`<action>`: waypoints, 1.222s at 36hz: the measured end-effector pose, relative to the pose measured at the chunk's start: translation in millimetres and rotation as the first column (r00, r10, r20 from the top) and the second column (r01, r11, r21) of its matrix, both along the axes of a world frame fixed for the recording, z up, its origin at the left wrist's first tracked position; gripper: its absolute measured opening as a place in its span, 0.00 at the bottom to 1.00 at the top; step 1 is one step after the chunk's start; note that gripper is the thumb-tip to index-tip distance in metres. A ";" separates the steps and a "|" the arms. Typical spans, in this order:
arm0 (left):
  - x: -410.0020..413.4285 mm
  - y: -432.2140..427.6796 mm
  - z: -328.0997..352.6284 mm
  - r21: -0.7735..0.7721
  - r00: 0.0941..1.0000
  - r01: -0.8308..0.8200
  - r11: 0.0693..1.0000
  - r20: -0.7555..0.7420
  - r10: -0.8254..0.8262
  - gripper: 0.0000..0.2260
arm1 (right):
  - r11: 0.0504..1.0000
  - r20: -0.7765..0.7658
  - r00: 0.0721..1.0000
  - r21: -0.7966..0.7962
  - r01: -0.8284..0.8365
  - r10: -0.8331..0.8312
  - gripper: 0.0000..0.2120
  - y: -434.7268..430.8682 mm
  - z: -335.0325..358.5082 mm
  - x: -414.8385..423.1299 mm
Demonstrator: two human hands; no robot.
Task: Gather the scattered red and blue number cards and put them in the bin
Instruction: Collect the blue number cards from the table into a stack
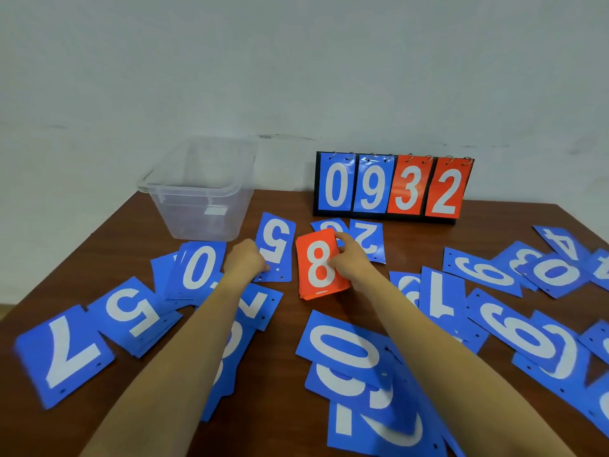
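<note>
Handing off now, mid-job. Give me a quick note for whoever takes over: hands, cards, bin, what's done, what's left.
Left hand pinches the lower corner of the blue 5 card, lying on the table.
Right hand grips the red card stack, 8 on top, resting on the table.
Clear bin stands back left; no cards show inside.
Done: the red cards look gathered into one stack.
Left: put that stack in the bin, then collect the scattered blue cards on both sides.
The scoreboard behind reads 0932.
</note>
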State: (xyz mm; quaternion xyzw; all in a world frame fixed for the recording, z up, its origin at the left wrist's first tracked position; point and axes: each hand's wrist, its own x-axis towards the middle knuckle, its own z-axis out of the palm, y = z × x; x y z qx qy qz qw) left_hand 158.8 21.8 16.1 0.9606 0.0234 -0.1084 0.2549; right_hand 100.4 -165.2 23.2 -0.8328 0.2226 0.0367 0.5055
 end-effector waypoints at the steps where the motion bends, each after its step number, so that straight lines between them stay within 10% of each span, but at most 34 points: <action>1: -0.3 4.3 0.0 0.018 0.999 -0.006 1.000 0.048 0.005 0.09 | 1.000 0.004 1.000 -0.019 -0.003 0.003 0.30 1.3 0.1 1.6; 15: -24.2 35.8 2.4 -0.240 0.919 0.046 0.970 0.390 0.053 0.14 | 0.853 -0.025 0.998 -0.518 -0.064 0.060 0.31 30.0 -9.7 18.6; 21: -47.4 29.9 19.5 -0.119 0.865 0.170 0.978 0.494 -0.090 0.18 | 0.777 0.197 0.963 -0.629 -0.019 0.183 0.33 32.8 -6.8 5.8; 25: -57.7 28.6 23.8 -0.077 0.792 0.334 0.939 0.562 -0.236 0.10 | 0.727 0.491 0.743 -0.686 0.007 0.456 0.33 36.2 4.8 -11.2; 28: -62.8 25.6 29.0 -0.015 0.734 0.409 0.912 0.599 -0.320 0.12 | 0.552 0.393 0.668 -0.833 -0.031 0.632 0.19 37.6 19.7 -24.5; 31: -65.9 24.3 28.6 -0.161 0.709 0.445 0.881 0.665 -0.236 0.18 | 0.548 0.296 0.785 -0.834 -0.064 0.544 0.17 32.6 30.4 -29.0; 35: -53.7 27.6 14.2 -0.433 0.907 0.215 0.875 0.421 -0.014 0.20 | 0.697 0.336 0.873 -0.717 -0.006 0.354 0.16 25.6 40.1 -33.0; 39: -29.3 30.5 -3.4 -0.145 0.989 0.032 0.989 0.151 -0.010 0.24 | 0.867 0.322 0.922 -0.497 -0.030 0.216 0.20 18.6 37.6 -31.4; 44: -13.2 18.4 -8.3 0.053 1.000 0.019 0.998 0.016 -0.020 0.33 | 0.785 0.110 0.963 -0.605 -0.132 0.247 0.23 17.7 25.7 -23.1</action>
